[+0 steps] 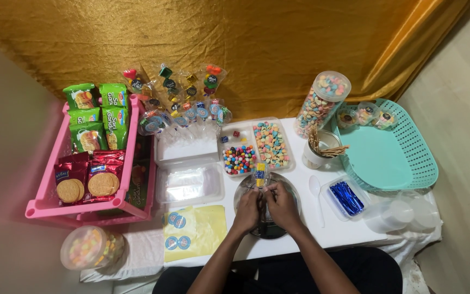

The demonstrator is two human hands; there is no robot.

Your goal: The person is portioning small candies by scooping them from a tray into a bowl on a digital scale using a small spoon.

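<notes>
Gold cloth hangs behind the white bench (pixel 305 231), crowded with sweets. I see my left hand (pixel 247 209) and right hand (pixel 282 206) side by side over a round metal plate (pixel 295 190), fingers pinched shut on a small clear candy bag (pixel 260 177) — it stands just below the divided tray of coloured candies (pixel 255 147). A pink rack of biscuit packets (pixel 91 155) sits well left.

A small home candy-packing table (pixel 322 231): gold backdrop cloth (pixel 257 43), sweets trays (pixel 257 146), pink biscuit rack (pixel 91 204), wrapped lollipops (pixel 178 95).
</notes>
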